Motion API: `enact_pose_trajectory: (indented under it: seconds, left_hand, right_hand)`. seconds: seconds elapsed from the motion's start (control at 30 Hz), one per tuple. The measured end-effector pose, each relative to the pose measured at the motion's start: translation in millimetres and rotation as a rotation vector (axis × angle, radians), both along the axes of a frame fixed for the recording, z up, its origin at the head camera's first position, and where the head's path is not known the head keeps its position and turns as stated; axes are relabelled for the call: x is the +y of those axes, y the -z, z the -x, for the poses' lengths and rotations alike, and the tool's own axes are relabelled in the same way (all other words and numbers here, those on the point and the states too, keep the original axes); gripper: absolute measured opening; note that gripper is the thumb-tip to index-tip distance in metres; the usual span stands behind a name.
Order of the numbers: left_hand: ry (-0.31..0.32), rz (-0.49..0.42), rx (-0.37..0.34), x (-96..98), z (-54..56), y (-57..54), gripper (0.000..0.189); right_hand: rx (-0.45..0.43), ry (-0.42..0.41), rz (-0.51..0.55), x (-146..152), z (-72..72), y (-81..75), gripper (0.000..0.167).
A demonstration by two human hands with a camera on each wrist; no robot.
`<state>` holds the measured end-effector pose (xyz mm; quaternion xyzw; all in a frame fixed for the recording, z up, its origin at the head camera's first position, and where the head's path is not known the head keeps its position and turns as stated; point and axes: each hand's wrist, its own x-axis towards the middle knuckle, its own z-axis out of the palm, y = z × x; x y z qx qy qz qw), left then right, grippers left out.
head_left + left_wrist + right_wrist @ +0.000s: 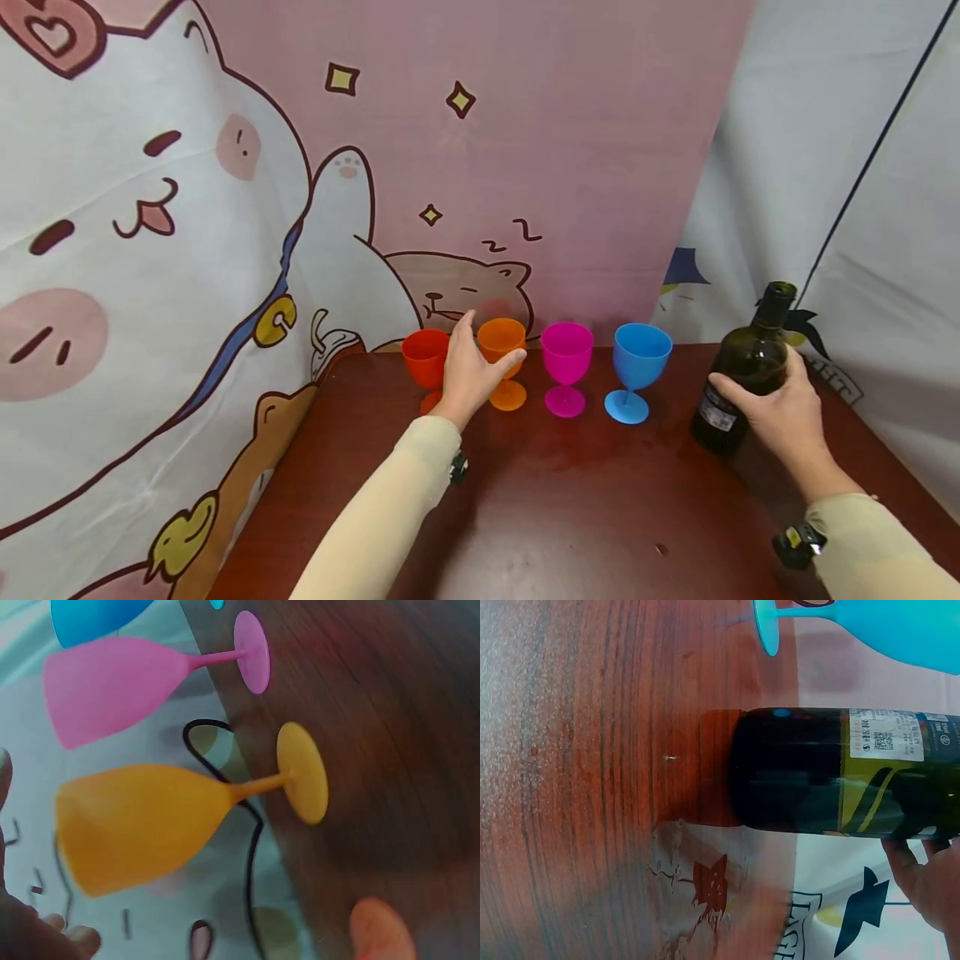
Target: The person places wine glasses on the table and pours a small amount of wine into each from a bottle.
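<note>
Four plastic goblets would be a row, so several stand upright along the table's back: red (422, 360), orange (501, 335), magenta (567, 353) and blue (641, 355). My left hand (468, 377) is between the red and orange goblets, fingers straight and thumb spread, partly covering the red one. In the left wrist view the orange goblet (142, 825) shows whole, near the fingers; whether they touch any goblet I cannot tell. My right hand (787, 417) grips a dark green wine bottle (753, 358) around its body. The bottle's neck is uncapped, and its base (780, 772) is at the tabletop.
The dark red-brown wooden table (570, 508) has its back edge just behind the goblets. A cartoon-printed cloth (585, 167) hangs behind it, and pale cloth (862, 208) hangs at the right. A small dark speck (661, 549) lies near the front.
</note>
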<state>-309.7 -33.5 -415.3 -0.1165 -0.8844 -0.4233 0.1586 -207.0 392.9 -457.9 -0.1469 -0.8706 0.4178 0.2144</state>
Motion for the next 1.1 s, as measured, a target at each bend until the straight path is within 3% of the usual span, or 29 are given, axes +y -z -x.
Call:
enact_pose_trajectory:
  seconds: [0.1, 0.2, 0.37, 0.57, 0.8, 1.1]
  left_hand:
    - [-0.037, -0.100, -0.088, 3.5, 9.0, 6.4, 0.112]
    - [-0.062, -0.158, -0.124, 4.5, 15.9, 13.5, 0.115]
    - [-0.104, -0.158, -0.131, 3.0, 20.2, 20.5, 0.113]
    - [-0.100, -0.148, -0.125, -3.9, 19.2, 27.4, 0.101]
    - [-0.060, -0.147, -0.114, -6.3, 8.7, 33.3, 0.095]
    - [0.046, -0.118, -0.075, -6.6, -20.7, 32.6, 0.088]
  right_hand:
    - [-0.001, -0.015, 0.007, -3.4, 3.9, -1.0, 0.108]
    - [0.007, -0.017, 0.002, -6.8, 7.8, -2.6, 0.108]
    - [0.013, -0.020, -0.011, -12.4, 12.4, -4.4, 0.108]
    - [0.009, -0.032, 0.005, -15.8, 10.7, -1.8, 0.108]
    - [0.016, -0.007, -0.006, -12.0, 5.4, 1.0, 0.106]
    - [0.002, 0.014, 0.010, -2.5, 0.5, -0.3, 0.104]
